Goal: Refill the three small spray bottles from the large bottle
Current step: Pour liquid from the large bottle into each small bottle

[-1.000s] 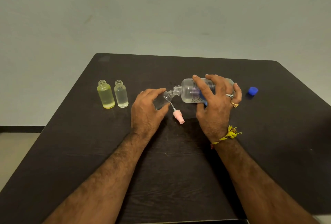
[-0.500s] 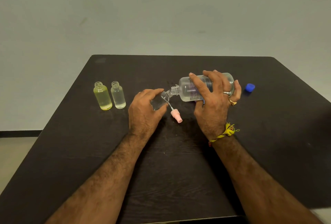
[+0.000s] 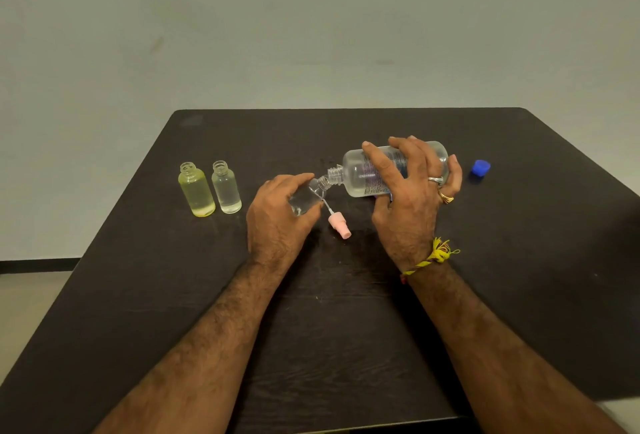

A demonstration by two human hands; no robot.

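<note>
My right hand (image 3: 412,205) grips the large clear bottle (image 3: 356,172), tipped on its side with its open neck pointing left. That neck meets the mouth of a small clear bottle (image 3: 308,196), tilted and gripped by my left hand (image 3: 277,218), which hides most of it. Two more small bottles stand uncapped at the left: a yellowish one (image 3: 195,191) and a clear one (image 3: 225,188), both holding liquid. A pink spray cap (image 3: 337,222) with its thin tube lies on the table between my hands.
The dark table (image 3: 311,312) carries a blue cap (image 3: 480,167) to the right of the large bottle. A pale wall rises behind the table's far edge, and floor shows at the left.
The large bottle's base has lifted a little, so it tips more steeply toward the small bottle. Both hands keep their holds.
</note>
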